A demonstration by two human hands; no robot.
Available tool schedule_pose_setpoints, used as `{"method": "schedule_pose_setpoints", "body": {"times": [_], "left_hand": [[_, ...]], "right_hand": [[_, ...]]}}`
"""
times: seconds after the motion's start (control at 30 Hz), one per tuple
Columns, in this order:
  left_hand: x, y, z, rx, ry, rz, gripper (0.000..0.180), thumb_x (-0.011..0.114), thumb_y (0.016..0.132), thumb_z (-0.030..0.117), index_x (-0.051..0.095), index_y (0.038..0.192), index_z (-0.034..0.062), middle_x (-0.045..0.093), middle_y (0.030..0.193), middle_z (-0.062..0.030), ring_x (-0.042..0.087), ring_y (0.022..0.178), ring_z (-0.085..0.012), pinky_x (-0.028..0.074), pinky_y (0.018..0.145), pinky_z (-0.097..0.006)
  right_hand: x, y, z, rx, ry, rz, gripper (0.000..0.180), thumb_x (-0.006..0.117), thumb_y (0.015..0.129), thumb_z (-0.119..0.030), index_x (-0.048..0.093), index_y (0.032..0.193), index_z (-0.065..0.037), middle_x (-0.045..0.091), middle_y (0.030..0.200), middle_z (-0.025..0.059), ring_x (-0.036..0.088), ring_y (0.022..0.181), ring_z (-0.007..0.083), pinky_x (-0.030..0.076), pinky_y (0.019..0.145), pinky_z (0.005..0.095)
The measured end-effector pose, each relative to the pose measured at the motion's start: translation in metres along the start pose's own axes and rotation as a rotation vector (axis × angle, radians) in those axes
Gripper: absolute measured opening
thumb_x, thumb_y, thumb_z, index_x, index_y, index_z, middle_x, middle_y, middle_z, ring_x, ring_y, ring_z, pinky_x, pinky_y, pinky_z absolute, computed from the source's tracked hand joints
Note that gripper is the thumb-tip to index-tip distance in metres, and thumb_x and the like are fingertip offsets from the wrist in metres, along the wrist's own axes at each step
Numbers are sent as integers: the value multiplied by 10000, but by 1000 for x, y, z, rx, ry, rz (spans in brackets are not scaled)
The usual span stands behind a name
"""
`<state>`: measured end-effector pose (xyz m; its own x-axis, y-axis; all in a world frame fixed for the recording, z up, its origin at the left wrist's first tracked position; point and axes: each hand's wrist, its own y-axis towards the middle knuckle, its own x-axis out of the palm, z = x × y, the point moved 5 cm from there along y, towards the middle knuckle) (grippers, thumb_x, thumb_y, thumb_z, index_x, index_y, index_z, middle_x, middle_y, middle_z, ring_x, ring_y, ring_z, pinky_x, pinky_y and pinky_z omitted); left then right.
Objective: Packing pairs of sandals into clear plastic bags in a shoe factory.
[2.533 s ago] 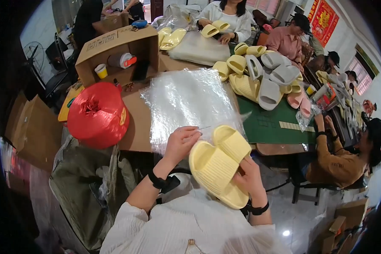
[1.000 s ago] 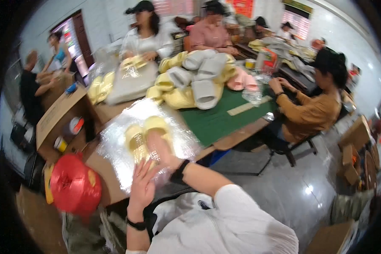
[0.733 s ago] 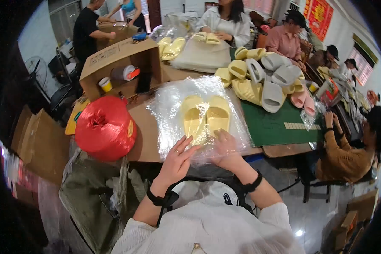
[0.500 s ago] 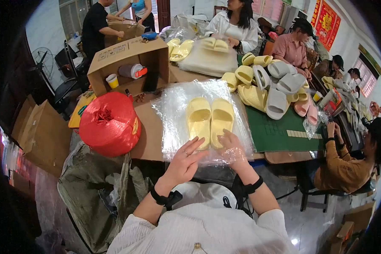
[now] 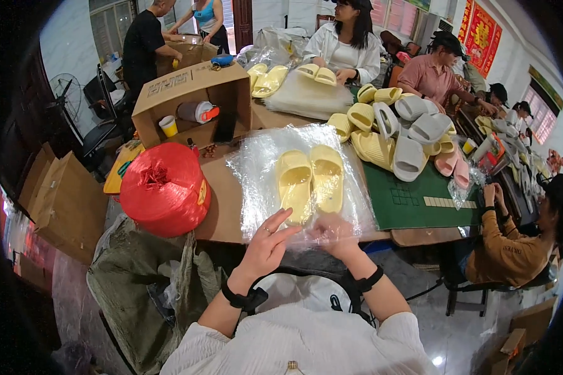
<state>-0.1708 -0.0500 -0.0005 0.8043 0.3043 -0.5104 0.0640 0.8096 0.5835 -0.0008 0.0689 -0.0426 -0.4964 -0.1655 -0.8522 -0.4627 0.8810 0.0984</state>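
Both hands press flat, fingers spread, on a clear crinkled plastic bag [image 5: 256,175]: left hand [image 5: 267,240], right hand [image 5: 334,232]. Just beyond the fingertips, inside it, lies a pair of pale yellow foam slippers [image 5: 311,182]. A round red twine spool [image 5: 164,189] sits left of the left hand.

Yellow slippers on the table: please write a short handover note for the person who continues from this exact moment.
Left hand: open, fingers spread, at the near edge of the clear plastic bag, fingertips by the heel of the left slipper.
Right hand: lies at the bag's near edge with plastic film over it; whether it grips the film cannot be told.
Yellow slippers: a pair, side by side, toes pointing away, lying flat in the clear bag on the table.
Done: the pair lies in the bag.
Left: the bag's near end looks loose and unsealed.
Nearby: red twine spool to the left.
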Motion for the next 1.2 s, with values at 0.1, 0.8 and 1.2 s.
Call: {"method": "schedule_pose_setpoints", "body": {"times": [0.1,0.8,1.2], "left_hand": [[4,-1,4,24,15,-12,439,471,784,-52,681,1150,68,502,1408,-179,450,1316,-390,361,1103,-450],[-32,-34,-102,-983,-290,145,435,568,954,401,704,933,-11,627,688,-30,575,625,-132,458,604,-275],[-32,-41,-106,-842,-374,86,202,714,854,161,735,922,-28,656,755,-10,553,688,-75,436,624,-248]], "right_hand": [[7,-16,-29,-618,94,76,234,709,810,-194,617,979,-61,602,947,143,578,956,337,481,866,431],[-104,-6,108,162,691,497,307,654,933,-281,658,869,19,624,775,7,551,729,66,426,631,235],[-59,1,120,258,673,-25,188,678,885,-156,714,935,21,695,818,47,612,737,112,484,701,271]]}}
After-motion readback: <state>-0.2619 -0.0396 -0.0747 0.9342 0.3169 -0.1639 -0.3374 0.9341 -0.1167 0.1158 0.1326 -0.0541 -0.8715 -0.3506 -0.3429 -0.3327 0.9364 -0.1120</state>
